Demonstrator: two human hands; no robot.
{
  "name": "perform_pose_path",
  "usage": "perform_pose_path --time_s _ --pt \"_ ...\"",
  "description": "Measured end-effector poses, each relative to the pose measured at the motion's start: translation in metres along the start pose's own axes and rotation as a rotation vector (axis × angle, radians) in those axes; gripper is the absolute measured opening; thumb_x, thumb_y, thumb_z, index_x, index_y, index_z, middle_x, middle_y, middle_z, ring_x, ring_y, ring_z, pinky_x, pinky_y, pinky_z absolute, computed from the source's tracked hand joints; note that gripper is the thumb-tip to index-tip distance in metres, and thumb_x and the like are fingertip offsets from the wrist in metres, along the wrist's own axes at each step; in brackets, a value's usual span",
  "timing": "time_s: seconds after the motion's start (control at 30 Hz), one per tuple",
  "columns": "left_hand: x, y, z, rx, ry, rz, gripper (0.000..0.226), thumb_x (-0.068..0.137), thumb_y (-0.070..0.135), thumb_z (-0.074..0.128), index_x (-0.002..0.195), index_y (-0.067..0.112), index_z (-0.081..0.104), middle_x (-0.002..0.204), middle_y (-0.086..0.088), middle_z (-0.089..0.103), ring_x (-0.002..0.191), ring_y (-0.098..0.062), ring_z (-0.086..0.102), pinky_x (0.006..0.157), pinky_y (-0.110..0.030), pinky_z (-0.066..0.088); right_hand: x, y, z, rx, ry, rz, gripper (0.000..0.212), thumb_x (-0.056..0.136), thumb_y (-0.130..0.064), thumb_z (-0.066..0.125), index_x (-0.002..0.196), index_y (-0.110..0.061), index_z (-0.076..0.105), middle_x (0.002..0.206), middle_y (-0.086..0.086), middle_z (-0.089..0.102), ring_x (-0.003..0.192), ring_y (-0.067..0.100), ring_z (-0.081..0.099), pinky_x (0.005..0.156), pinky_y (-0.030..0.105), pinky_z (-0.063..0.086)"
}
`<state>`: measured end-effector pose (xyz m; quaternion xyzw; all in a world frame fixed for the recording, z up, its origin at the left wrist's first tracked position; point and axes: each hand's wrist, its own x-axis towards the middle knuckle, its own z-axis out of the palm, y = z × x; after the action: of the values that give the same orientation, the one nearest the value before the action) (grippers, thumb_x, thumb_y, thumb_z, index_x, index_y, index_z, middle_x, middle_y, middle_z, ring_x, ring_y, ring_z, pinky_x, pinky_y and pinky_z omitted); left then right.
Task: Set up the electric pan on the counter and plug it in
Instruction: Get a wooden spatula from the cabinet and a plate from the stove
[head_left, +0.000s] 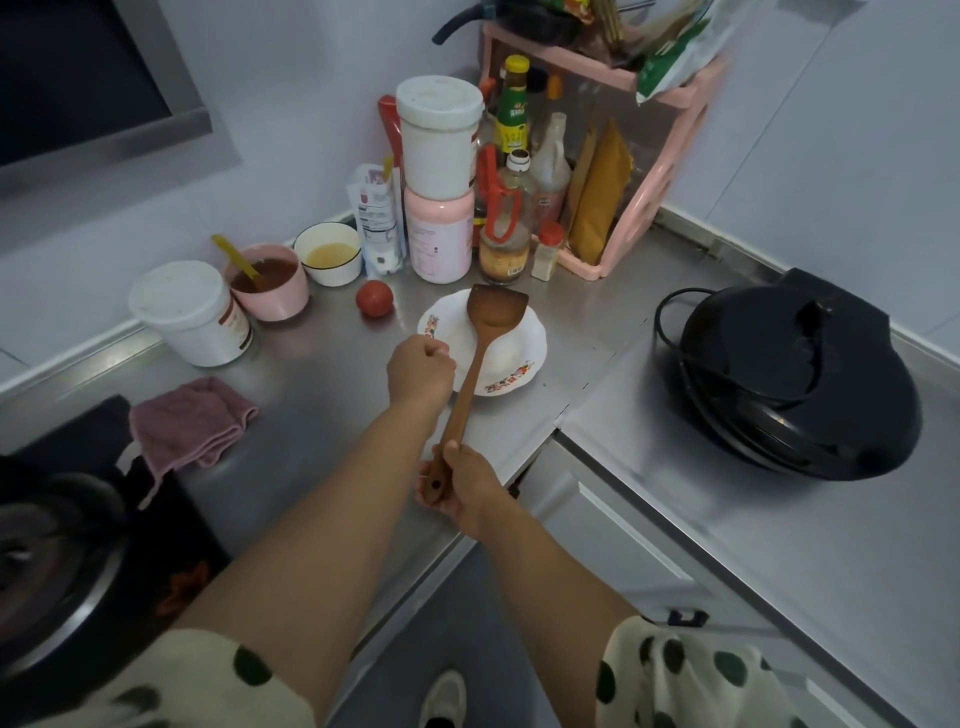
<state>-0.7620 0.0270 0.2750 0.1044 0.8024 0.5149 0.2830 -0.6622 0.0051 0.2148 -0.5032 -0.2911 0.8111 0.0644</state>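
Head view, kitchen corner. We see a brushed steel counter (311, 379) running in an L from the left edge of the frame to the lower right.

The black round electric pan with its lid closed (795, 384) sits on the right-hand run of this counter, at centre right of the frame. Its outline shows as an oval with the long axis running from upper left to lower right. The raised lid handle points toward the upper edge of the frame.

A black power cord (670, 338) is wound round the pan's body, and one loop stands out at the pan's upper left. We cannot make out the plug.

At frame centre lies a white flower-rimmed plate (519, 358). A brown wooden spatula (475, 364) lies across it, blade toward the top of the frame and handle toward the bottom.

The right hand (467, 486) grips the spatula's handle end with its fingers wrapped round it. The left hand (420, 366) is curled at the plate's left rim and appears to pinch it.

The pan lies to the right of both hands and well apart from them. The right hand is the nearer, but we judge that it must put the spatula down before it can reach for the pan.
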Motion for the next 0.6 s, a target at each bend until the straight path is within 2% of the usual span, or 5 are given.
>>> perform_pose_path --time_s 0.1,0.23,0.3,0.47,0.6 --pt "0.003 -0.001 0.001 0.004 -0.021 0.002 0.017 0.091 0.010 0.049 0.097 0.013 0.065 0.112 -0.016 0.068 0.107 -0.032 0.064 0.094 -0.043 0.054 0.007 0.005 0.005 0.017 -0.020 0.019 0.022 0.101 -0.012 0.031 0.118 -0.004 0.043 0.082 0.012 0.057 0.067 0.023 0.057 0.072 0.038 0.051" --pt "0.007 -0.004 0.002 -0.003 -0.050 0.001 0.018 0.091 0.008 0.049 0.099 0.011 0.065 0.113 -0.017 0.068 0.108 -0.032 0.064 0.096 -0.044 0.053 0.017 0.010 0.006 -0.051 -0.038 0.018 0.037 0.096 0.002 0.030 0.131 0.003 0.041 0.097 0.017 0.057 0.073 0.023 0.058 0.080 0.039 0.048" --pt "0.011 -0.006 0.002 -0.011 -0.057 -0.003 0.017 0.090 0.007 0.049 0.097 0.012 0.065 0.112 -0.017 0.068 0.108 -0.032 0.064 0.096 -0.044 0.053 0.019 0.009 0.004 -0.105 -0.057 0.017 0.036 0.094 0.007 0.029 0.125 0.001 0.046 0.097 0.016 0.056 0.073 0.023 0.057 0.082 0.039 0.048" --pt "0.021 -0.004 0.000 -0.013 -0.055 -0.011 0.016 0.091 0.007 0.049 0.094 0.015 0.063 0.112 -0.015 0.068 0.106 -0.031 0.064 0.094 -0.042 0.054 0.021 0.007 -0.002 -0.205 -0.079 0.014 0.034 0.088 0.015 0.024 0.104 -0.002 0.049 0.091 0.017 0.055 0.075 0.024 0.058 0.074 0.035 0.052" --pt "0.027 -0.001 -0.001 -0.004 -0.053 -0.014 0.015 0.090 0.006 0.049 0.089 0.016 0.061 0.109 -0.014 0.069 0.103 -0.030 0.065 0.095 -0.042 0.053 0.024 0.009 -0.004 -0.222 -0.105 -0.002 0.037 0.089 0.016 0.024 0.110 -0.001 0.049 0.102 0.021 0.055 0.085 0.027 0.059 0.090 0.042 0.051"
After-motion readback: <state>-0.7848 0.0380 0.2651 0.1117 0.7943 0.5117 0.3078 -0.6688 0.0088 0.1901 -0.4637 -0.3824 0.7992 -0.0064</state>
